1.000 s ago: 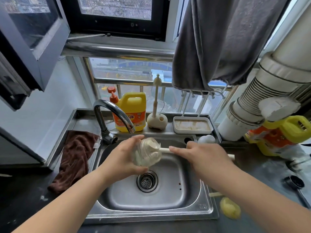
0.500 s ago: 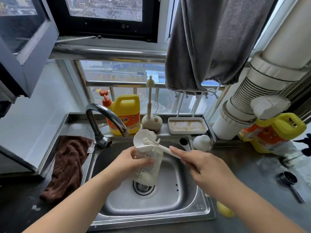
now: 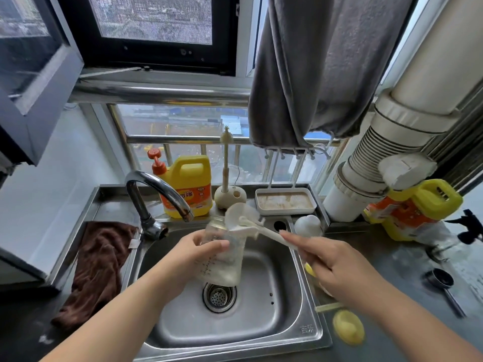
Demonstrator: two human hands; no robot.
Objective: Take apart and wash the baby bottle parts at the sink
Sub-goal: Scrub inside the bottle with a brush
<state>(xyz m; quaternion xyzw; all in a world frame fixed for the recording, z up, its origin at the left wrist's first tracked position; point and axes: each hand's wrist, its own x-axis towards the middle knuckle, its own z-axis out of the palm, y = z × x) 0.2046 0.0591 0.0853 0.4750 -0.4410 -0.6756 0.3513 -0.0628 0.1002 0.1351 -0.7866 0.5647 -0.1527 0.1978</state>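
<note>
Since a second ago I've turned the bottle upright, left hand gripping it; right hand pinches the brush, now out at the mouth. Wet plastic could slip into the sink.

daylight comes through the barred window behind the steel sink. a grey curtain hangs above the sink's right side, a pale wall stands left of it.

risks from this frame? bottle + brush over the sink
1. The left hand grips the clear plastic baby bottle by its side over the steel sink; if wet, it could slip and drop.
2. The right hand pinches the white bottle brush far down its handle, so the head at the bottle's mouth could flick off sideways.
</note>
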